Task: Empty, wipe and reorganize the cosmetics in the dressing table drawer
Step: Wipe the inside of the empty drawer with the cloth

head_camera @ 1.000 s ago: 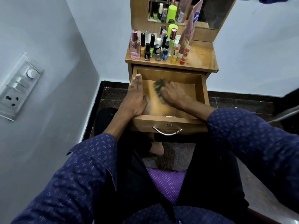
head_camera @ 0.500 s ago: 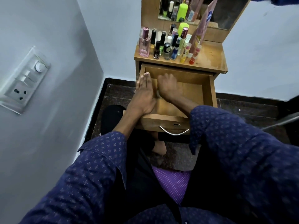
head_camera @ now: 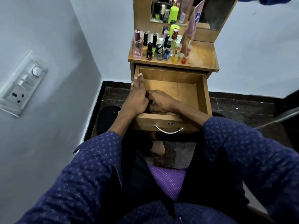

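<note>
The wooden drawer (head_camera: 203,94) of the dressing table stands pulled out, and the part of its bottom that I can see holds nothing. My left hand (head_camera: 137,96) lies flat along the drawer's left wall, fingers straight and together. My right hand (head_camera: 159,101) is curled inside the drawer at its near left corner, right beside my left hand. The cloth it wiped with earlier is hidden under the hand. Several cosmetics bottles (head_camera: 159,46) stand bunched on the left of the tabletop (head_camera: 202,57).
A mirror (head_camera: 215,13) backs the table. A grey wall with a switch panel (head_camera: 21,84) runs close on the left. My knees and one bare foot (head_camera: 157,147) are under the drawer, above a dark stone floor (head_camera: 242,109). A metal bar (head_camera: 284,117) juts in at right.
My right hand has swept from the middle of the drawer back to the near left corner, and the dark cloth is no longer visible. My left hand stayed on the left wall.
</note>
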A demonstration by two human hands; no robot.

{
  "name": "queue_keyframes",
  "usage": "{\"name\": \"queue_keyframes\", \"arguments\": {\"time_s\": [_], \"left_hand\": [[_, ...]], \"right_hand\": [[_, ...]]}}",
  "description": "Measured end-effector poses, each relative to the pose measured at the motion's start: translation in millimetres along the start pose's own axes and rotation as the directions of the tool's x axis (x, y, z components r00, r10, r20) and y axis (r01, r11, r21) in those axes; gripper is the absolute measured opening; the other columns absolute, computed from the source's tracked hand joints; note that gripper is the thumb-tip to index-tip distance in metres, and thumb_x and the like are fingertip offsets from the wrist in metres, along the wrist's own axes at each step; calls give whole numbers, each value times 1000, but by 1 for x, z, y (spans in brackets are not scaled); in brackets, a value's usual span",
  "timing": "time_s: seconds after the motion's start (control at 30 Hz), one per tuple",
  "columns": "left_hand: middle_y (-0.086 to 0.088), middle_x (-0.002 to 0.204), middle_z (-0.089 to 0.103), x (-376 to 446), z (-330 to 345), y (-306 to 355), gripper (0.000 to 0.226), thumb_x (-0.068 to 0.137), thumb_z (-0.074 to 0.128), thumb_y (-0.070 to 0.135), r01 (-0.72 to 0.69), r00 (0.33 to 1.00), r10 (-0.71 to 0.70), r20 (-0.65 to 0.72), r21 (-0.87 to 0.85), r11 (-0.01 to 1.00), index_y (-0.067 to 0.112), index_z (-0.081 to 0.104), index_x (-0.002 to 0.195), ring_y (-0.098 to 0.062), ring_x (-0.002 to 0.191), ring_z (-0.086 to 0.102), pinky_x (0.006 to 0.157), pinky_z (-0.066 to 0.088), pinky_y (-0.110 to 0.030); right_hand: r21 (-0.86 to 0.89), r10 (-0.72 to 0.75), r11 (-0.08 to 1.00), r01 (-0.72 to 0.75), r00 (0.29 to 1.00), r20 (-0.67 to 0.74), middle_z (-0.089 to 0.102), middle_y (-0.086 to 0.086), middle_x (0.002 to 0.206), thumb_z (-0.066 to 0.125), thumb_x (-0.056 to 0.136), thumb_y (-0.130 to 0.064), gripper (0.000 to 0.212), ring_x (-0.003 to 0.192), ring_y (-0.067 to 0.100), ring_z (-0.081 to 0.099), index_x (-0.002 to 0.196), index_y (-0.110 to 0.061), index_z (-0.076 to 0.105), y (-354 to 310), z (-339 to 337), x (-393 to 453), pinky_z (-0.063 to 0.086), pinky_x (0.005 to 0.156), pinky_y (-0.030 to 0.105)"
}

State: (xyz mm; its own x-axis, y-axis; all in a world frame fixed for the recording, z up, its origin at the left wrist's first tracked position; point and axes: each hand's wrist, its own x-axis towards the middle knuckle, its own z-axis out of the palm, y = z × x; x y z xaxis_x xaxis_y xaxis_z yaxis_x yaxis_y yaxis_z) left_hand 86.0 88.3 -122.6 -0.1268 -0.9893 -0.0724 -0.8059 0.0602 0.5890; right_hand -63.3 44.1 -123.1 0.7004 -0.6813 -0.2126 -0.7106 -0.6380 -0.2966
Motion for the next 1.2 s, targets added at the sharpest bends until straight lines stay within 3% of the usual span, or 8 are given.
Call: {"name": "queue_keyframes", "arguments": {"time_s": [0.13,0.27,0.47,0.53,0.67,0.77,1.03,1.2], "left_hand": [[-17,173,-15,0,-2,-5,88,96,42,-4,-6,999,5,40,29,1000,1,-15,163,-29,161,-13,132,-4,-39],[-18,173,-17,2,1,-3,89,95,41,-4,-9,999,7,39,60,998,0,-17,162,-29,161,-15,132,-4,-41],[-17,172,-18,-2,-3,2,86,102,43,7,15,998,-17,53,51,999,0,-18,162,-28,161,-16,132,-6,-38],[-16,172,-20,-3,-4,2,88,101,44,6,11,998,-13,59,49,999,0,-18,162,-27,161,-16,132,-4,-39],[-17,173,-19,0,-1,-4,89,96,42,-3,2,998,-6,57,66,998,0,-18,162,-29,161,-16,132,-3,-40],[-18,173,-18,2,0,-4,90,96,43,-3,-6,999,3,51,63,998,0,-19,162,-29,161,-15,132,-4,-41],[-19,173,-16,2,2,-3,88,96,41,-5,-8,1000,6,25,56,998,0,-17,162,-29,161,-14,132,-3,-41],[-22,173,-13,6,8,-5,87,96,42,-4,-9,999,11,-33,82,997,-3,-14,162,-31,161,-12,132,-2,-42]], "right_hand": [[-12,248,967,-256,946,-208,68,8,117,67,97,-25,25,100,24,67,119,-15,63,43,-23,-15,54,78,34],[-6,456,873,-488,820,-347,69,12,111,60,102,-13,13,100,26,69,112,-7,65,71,-31,-30,51,78,31],[-10,114,993,-114,994,-2,70,3,117,76,77,-45,40,110,27,65,113,-29,65,31,24,-9,56,89,39],[-33,154,987,-156,987,-51,66,1,119,72,77,-59,47,111,26,63,115,-33,59,47,29,-12,55,92,41],[-159,387,887,-433,886,-255,70,8,105,65,99,-15,10,94,26,69,108,-10,67,68,-22,-53,59,83,38],[-233,475,796,-558,816,-331,74,14,98,56,102,-6,17,89,29,73,96,-3,72,94,-32,-66,55,76,34],[-240,702,680,-692,710,-57,63,20,127,62,101,-22,34,108,33,67,128,-2,60,59,4,-41,55,75,38],[-72,624,775,-628,778,-72,59,17,125,54,105,-16,24,105,26,59,126,-5,58,35,-1,-37,47,84,34]]}}
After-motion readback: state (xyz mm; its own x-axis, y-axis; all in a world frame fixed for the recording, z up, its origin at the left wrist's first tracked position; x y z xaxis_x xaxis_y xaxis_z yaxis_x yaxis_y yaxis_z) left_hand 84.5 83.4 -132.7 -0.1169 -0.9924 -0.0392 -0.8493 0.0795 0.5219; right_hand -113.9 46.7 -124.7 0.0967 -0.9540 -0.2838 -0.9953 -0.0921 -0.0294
